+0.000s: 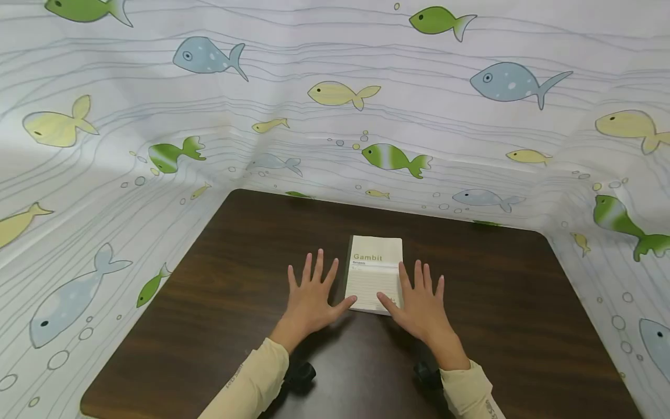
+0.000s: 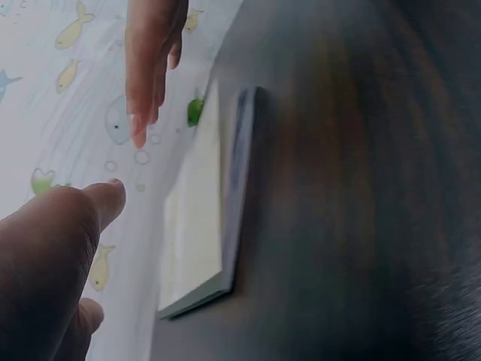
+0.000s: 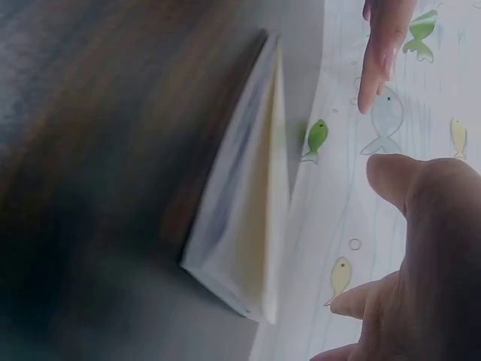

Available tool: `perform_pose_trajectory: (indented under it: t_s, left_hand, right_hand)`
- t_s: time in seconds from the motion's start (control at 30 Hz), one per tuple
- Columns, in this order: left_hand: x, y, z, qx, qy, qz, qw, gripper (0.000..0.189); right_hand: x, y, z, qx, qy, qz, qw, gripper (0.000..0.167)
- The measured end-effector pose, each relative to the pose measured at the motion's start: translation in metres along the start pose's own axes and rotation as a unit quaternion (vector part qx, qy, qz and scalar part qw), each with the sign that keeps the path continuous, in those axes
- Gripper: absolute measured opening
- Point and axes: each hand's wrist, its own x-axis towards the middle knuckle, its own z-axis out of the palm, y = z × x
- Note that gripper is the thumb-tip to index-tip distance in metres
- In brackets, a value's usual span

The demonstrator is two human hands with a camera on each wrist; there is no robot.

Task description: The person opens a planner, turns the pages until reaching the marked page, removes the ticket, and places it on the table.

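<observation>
One notebook [image 1: 374, 279] is being borne flat near the middle of one dark, wood-grained table [image 1: 497, 279], its dark spine being turned to the left and one large word being shown on its pale cover ("Gambit", the smaller print being too fine to read). Two hands are being held above it, one toward each side of its near end. The left hand [image 1: 313, 302] is being held back upward, with four fingers and one thumb being spread wide and pointed forward; in the head view, the notebook's near left corner is being overlapped by the thumb tip. The right hand [image 1: 423, 308] is being posed likewise, mirrored, its grip also being held wide. In both wrist views, a gap is being shown between hands and notebook. Two pale sleeves [image 1: 256, 378] are being worn, and two dark objects [image 1: 300, 375] are being partly hidden by the wrists. Three sides of the table are being enclosed by white cloth [image 1: 282, 35], patterned with many fish.
</observation>
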Motion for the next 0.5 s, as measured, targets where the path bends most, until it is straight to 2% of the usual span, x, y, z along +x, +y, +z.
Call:
perform_pose_trajectory:
  t_s: [0.3, 0.5]
  left_hand:
    - [-0.003, 0.006, 0.024, 0.002, -0.027, 0.013, 0.9996, 0.096]
    - [-0.008, 0.007, 0.04, -0.022, -0.038, 0.014, 0.9989, 0.093]
  right_hand:
    - [-0.005, 0.007, 0.011, 0.02, -0.013, 0.019, 0.9995, 0.096]
    - [-0.007, 0.011, 0.019, 0.032, -0.019, 0.031, 0.9988, 0.097]
